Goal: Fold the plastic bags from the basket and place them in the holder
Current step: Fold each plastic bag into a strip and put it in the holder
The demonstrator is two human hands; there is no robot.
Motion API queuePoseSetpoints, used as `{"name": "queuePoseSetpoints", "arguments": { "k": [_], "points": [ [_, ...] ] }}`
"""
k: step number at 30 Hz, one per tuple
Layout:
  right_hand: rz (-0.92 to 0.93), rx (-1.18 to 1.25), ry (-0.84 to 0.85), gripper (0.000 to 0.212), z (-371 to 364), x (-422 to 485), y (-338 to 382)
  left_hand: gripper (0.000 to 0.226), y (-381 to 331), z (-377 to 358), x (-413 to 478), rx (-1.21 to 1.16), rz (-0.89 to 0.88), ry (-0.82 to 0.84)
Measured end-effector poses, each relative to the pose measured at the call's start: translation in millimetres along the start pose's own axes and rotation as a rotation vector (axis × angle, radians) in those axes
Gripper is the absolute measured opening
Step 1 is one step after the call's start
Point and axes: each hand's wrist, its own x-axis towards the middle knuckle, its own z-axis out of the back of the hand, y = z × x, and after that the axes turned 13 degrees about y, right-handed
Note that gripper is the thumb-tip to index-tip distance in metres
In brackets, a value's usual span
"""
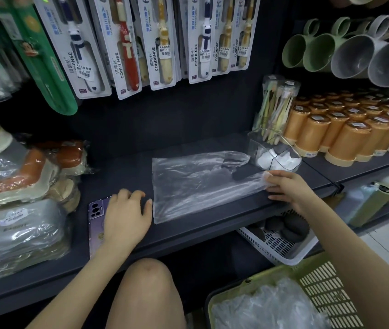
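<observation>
Bag (196, 186) was pinched at its end by the right grip (286, 188); left grip (127, 214) was rested open on the shelf (117, 167).

A clear plastic bag (196, 186) lies flat mid-frame; a transparent holder (260, 141) stands just right; a green basket (319, 281) sits lower right.

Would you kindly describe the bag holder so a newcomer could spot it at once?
On the dark shelf, look right of the flattened plastic bag, beside the orange cups. The holder is a low clear divided box; only it contains folded white bags.
</observation>
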Motion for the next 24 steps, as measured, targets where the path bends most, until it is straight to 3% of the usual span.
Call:
{"name": "queuePoseSetpoints", "arguments": {
  "k": [2,4,5,8,11,18,20,22,24],
  "points": [
    [0.077,-0.373,-0.207,0.029,-8,-5,2,0.04,4,-6,8,0.127,-0.149,-0.008],
    [0.288,-0.791,-0.411,0.037,-29,-14,-2,0.057,2,-15,16,0.168,-0.245,0.165],
    [0.45,-0.928,-0.434,0.038,-44,-18,-6,0.066,-2,-18,18,0.188,-0.266,0.243],
    [0.844,-1.181,-0.153,0.045,-94,-30,-30,0.097,-7,-27,17,0.215,-0.231,0.413],
    [0.865,-1.447,0.133,0.06,-118,-32,-67,0.107,-5,-35,14,0.208,-0.155,0.471],
    [0.48,-1.467,0.001,0.077,-34,-29,-76,0.109,-6,-35,9,0.212,-0.12,0.507],
    [0.474,-1.42,-0.009,0.083,-23,-29,-71,0.106,-8,-29,8,0.142,-0.109,0.535],
    [0.544,-1.302,-0.05,0.085,-34,-26,-57,0.083,-11,-20,10,-0.019,-0.087,0.492],
    [0.639,-1.204,-0.099,0.08,-60,-15,-39,0.058,-12,-14,18,-0.135,-0.076,0.343]
  ]
}}
